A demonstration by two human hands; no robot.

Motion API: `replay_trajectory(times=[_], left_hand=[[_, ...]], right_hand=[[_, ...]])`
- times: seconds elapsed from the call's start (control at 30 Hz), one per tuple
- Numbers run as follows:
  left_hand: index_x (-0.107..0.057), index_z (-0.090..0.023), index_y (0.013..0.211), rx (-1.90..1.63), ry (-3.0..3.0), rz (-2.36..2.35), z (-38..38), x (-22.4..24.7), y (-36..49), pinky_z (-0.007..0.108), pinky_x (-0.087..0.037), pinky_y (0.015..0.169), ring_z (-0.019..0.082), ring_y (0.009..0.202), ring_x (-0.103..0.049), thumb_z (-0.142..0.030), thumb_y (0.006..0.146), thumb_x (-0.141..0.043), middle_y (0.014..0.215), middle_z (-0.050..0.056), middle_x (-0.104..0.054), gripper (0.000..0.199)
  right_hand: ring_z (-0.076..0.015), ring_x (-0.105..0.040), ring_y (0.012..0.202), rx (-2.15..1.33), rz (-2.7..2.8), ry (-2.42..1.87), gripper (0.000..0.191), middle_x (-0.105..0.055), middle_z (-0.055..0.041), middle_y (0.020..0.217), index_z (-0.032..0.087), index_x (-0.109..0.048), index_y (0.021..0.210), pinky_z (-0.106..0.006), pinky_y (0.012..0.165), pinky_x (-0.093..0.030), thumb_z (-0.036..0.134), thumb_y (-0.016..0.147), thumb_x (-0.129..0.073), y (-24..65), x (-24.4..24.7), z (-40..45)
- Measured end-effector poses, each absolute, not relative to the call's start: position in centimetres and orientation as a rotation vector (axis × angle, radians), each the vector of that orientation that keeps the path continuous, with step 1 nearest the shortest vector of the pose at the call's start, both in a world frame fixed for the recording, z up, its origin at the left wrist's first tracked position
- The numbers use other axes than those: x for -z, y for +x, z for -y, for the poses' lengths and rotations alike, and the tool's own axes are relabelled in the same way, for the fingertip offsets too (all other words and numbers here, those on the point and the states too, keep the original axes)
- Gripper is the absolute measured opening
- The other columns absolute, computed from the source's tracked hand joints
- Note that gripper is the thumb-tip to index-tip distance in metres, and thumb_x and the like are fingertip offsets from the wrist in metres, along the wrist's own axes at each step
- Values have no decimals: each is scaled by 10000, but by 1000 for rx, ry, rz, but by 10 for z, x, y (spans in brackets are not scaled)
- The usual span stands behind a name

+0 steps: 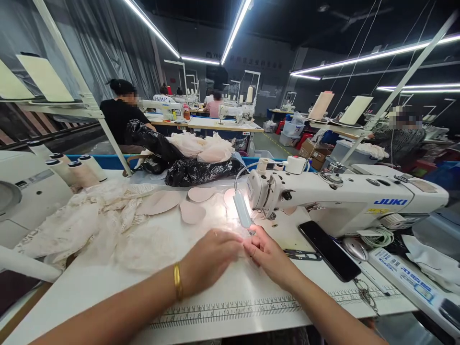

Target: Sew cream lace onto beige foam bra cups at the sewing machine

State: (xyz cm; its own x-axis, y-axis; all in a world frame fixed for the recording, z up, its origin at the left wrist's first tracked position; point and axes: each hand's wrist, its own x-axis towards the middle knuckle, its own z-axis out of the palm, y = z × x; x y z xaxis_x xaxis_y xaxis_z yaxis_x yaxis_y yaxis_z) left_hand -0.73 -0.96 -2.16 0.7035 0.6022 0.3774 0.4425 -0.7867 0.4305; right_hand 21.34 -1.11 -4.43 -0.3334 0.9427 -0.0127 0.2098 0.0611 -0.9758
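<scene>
My left hand (212, 256) and my right hand (268, 254) meet at the fingertips over the white table, just in front of the sewing machine (323, 191). Both are closed, thumbs and fingers pinched together. Whatever lies between them is hidden or too small to make out; the left hand is slightly blurred. Right behind the fingers hangs a small lit lamp (242, 209) on a bendy neck, near the needle area. Beige fabric pieces (192, 212) lie flat beyond my left hand, beside a heap of cream lace fabric (79, 220).
To the right lie a black phone (328, 250), thread snips (302, 255) and a long white box (409, 282). A printed ruler (230, 312) runs along the front edge. Behind are black plastic bags (204, 171) and thread cones (84, 172). Other people sit at machines farther off.
</scene>
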Motion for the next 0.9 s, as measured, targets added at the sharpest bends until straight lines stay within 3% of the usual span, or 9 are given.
replay_trajectory(times=[0.07,0.17,0.27,0.37,0.47,0.53,0.67,0.8,0.9], left_hand=[[-688,-234,1137,-742,2044,-779,51,25,-8,378,-507,965,244,1081,-663,-300,900,-703,1168,90,-732,247],[-703,-201,1177,-709,1166,-760,85,32,0,359,-539,900,248,1027,-694,-533,870,-733,1132,120,-742,453],[-737,-169,1099,-1065,726,-766,82,34,7,352,-510,973,245,1066,-669,-481,841,-786,1142,126,-733,408],[-751,-178,1061,-1167,622,-746,73,30,7,330,-524,916,238,1010,-675,-363,786,-852,1075,104,-746,347],[-762,-167,1064,-1015,687,-699,77,26,9,334,-534,852,247,951,-684,-352,757,-878,1017,112,-751,377],[-776,-146,1057,-898,729,-636,84,24,10,336,-533,831,248,915,-686,-365,736,-893,973,123,-752,405],[-766,-174,1163,-931,721,-610,90,20,11,355,-524,887,275,998,-681,-377,732,-894,1044,124,-757,494],[-779,-178,1143,-1108,689,-726,82,18,13,359,-518,916,286,1069,-662,-425,775,-859,1106,117,-760,451],[-806,-142,1030,-1248,547,-792,77,18,17,378,-522,944,307,1101,-652,-497,766,-851,1101,135,-763,446]], right_hand=[[-140,-472,620,-1403,1427,-1106,436,-508,73,705,259,-502,1312,-258,598,-391,460,948,-634,198,44,24],[-145,-497,659,-1336,1266,-1053,450,-493,62,718,274,-582,1278,-264,644,-443,474,893,-703,181,51,50],[-172,-558,713,-1248,1290,-1088,370,-572,13,800,284,-676,1209,-295,698,-502,505,913,-678,174,58,79],[-236,-645,886,-1207,1441,-1113,356,-683,-48,983,307,-706,1229,-363,843,-547,516,952,-627,178,58,95],[-300,-558,1286,-1188,1523,-1132,422,-644,-72,1372,335,-664,1338,-473,1139,-407,531,969,-606,187,50,92],[-306,-458,1410,-1263,1486,-1163,487,-575,-57,1492,338,-642,1380,-517,1218,-287,591,968,-580,192,44,84],[-316,-597,1257,-1577,1079,-1050,631,-653,-79,1387,329,-604,1408,-518,1073,-456,722,917,-551,191,43,78],[-226,-692,857,-1634,823,-937,709,-748,-22,968,338,-553,1404,-350,789,-535,515,781,-842,179,55,87],[-190,-659,794,-1556,762,-944,750,-714,5,877,307,-537,1394,-292,730,-503,434,745,-891,172,63,90]])
